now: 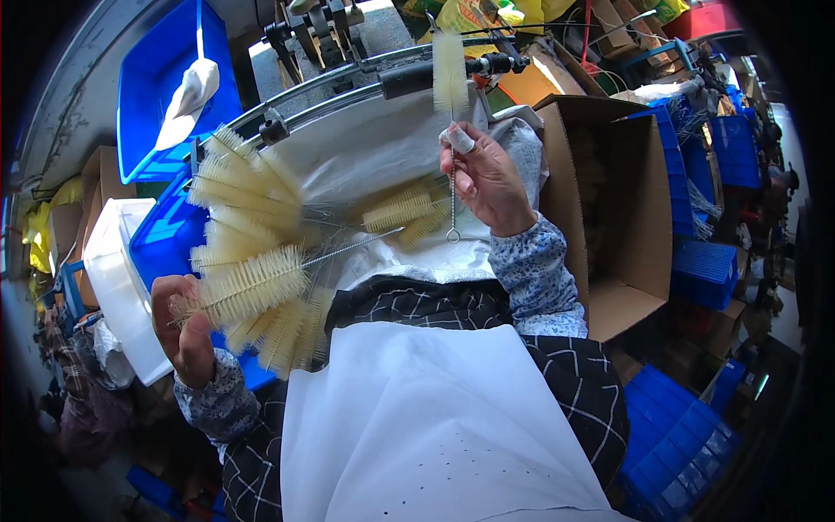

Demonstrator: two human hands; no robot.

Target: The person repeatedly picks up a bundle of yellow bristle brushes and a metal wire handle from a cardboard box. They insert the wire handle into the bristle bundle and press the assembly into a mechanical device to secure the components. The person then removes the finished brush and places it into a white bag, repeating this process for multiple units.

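Observation:
My right hand [491, 178] pinches the twisted wire stem of a bottle brush [450, 74]. That brush stands upright, with cream bristles at the top and a small wire loop at the bottom. A pale wrap covers one of the fingertips. At the left, my left hand [184, 331] grips the bristle end of another bottle brush [252, 283], its wire stem pointing right. Around it fans a pile of cream brushes [243, 191], heads to the left. Several more brushes [400, 209] lie on the white sheet [348, 143] in the middle.
An open cardboard box [626, 296] stands to the right of my right forearm. Blue bins [135, 104] and a white plastic tub [113, 252] are at the left. Behind the sheet runs a curved metal rail [322, 83] with a black grip. Blue crates [674, 435] sit at the lower right.

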